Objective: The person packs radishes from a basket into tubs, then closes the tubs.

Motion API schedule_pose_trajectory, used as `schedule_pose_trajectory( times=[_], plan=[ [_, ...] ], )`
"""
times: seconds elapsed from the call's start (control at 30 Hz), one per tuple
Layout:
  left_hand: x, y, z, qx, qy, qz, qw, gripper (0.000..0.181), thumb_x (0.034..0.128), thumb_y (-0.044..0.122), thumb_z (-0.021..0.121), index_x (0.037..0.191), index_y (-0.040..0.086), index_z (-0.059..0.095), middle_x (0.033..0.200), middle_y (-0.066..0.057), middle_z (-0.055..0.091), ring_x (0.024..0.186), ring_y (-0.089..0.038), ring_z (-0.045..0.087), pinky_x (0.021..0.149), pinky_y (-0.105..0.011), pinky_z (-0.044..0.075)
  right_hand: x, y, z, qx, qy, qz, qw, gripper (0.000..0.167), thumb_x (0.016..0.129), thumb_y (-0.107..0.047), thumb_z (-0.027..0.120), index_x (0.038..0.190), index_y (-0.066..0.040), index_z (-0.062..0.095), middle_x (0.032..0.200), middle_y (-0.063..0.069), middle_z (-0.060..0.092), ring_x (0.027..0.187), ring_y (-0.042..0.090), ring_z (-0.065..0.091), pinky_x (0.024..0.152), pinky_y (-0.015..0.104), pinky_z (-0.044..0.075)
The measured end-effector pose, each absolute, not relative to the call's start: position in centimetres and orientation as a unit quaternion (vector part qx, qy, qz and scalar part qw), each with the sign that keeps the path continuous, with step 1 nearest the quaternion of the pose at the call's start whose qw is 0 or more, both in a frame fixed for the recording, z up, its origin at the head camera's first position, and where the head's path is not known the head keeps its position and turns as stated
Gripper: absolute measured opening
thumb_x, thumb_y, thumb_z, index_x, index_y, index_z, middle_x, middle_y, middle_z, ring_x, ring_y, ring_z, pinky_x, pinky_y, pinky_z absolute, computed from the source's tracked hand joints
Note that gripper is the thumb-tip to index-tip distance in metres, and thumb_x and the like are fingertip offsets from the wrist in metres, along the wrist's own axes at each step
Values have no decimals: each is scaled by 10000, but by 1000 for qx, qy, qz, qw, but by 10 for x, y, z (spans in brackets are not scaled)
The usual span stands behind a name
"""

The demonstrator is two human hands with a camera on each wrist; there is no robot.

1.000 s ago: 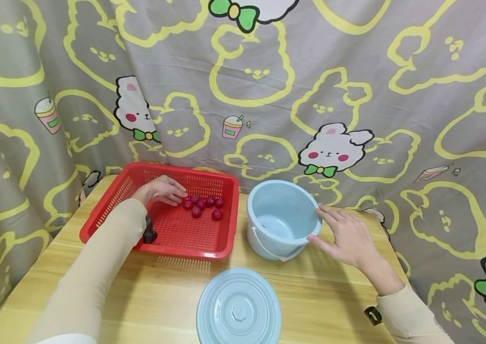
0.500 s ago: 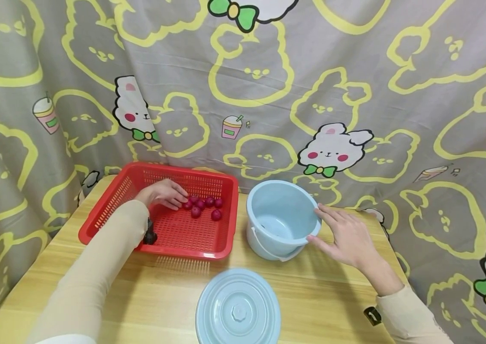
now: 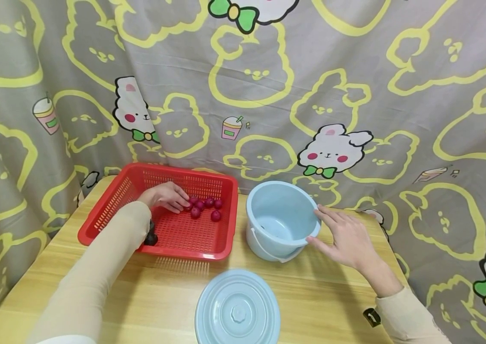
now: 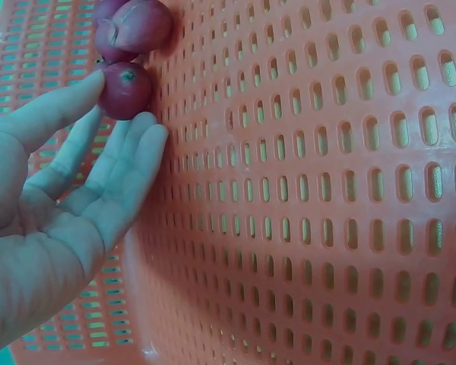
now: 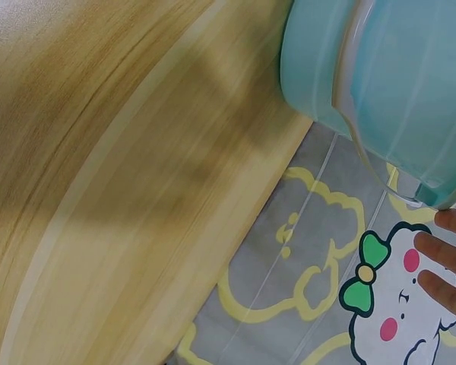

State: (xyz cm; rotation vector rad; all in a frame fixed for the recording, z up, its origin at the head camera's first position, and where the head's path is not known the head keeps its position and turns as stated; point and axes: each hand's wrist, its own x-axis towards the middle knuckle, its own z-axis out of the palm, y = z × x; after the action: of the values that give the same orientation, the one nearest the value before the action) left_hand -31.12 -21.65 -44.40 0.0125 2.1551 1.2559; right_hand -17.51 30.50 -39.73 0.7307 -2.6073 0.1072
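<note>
Inside the red basket, my left hand reaches several small red onions gathered near its back right. In the left wrist view, the thumb and fingertips of that hand close around the nearest red onion; other onions lie just beyond it. My right hand rests against the right side of a light blue bucket, thumb and fingers spread along the rim. Its straight fingers show beside the bucket rim in the right wrist view. The bucket stands upright with its handle hanging down in front.
A round light blue lid lies on the wooden table in front of the basket and bucket. A patterned grey curtain hangs behind the table. A small black strap piece shows by the right sleeve.
My left hand has moved slightly right and onto the nearest red onion, its fingers drawing in around it. My right hand has stayed at the bucket rim.
</note>
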Motion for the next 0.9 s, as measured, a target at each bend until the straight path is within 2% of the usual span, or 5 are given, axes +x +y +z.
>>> schedule_pose_trajectory(
  times=[0.47, 0.6, 0.77, 0.9],
  plan=[
    [-312, -214, -442, 3, 825, 461, 327, 429, 983, 124, 740, 1317, -84, 568, 1021, -57, 742, 898, -159, 742, 935, -379, 661, -175, 305, -398, 263, -940, 39, 212, 745, 839, -596, 760, 1383, -94, 679, 1426, 145, 693, 1184, 431, 718, 932, 612, 596],
    [-312, -218, -439, 13, 830, 456, 321, 435, 991, 125, 728, 1333, -97, 579, 1097, -110, 760, 921, -171, 745, 940, -389, 661, -175, 305, -399, 264, -940, 39, 214, 749, 839, -602, 759, 1383, -94, 681, 1422, 142, 697, 1180, 427, 721, 931, 608, 597],
    [-310, -225, -435, 27, 833, 462, 305, 463, 1003, 131, 713, 1372, -114, 577, 1255, -225, 741, 1013, -248, 762, 1002, -445, 637, -175, 305, -399, 265, -938, 40, 218, 753, 836, -607, 759, 1379, -91, 684, 1415, 141, 701, 1175, 421, 723, 920, 602, 601],
    [-308, -228, -430, 33, 833, 468, 294, 477, 1008, 153, 711, 1381, -112, 574, 1302, -260, 715, 1058, -282, 763, 1045, -481, 608, -175, 305, -399, 264, -939, 41, 216, 750, 837, -607, 759, 1377, -91, 684, 1418, 142, 699, 1180, 422, 721, 923, 605, 600]
  ],
)
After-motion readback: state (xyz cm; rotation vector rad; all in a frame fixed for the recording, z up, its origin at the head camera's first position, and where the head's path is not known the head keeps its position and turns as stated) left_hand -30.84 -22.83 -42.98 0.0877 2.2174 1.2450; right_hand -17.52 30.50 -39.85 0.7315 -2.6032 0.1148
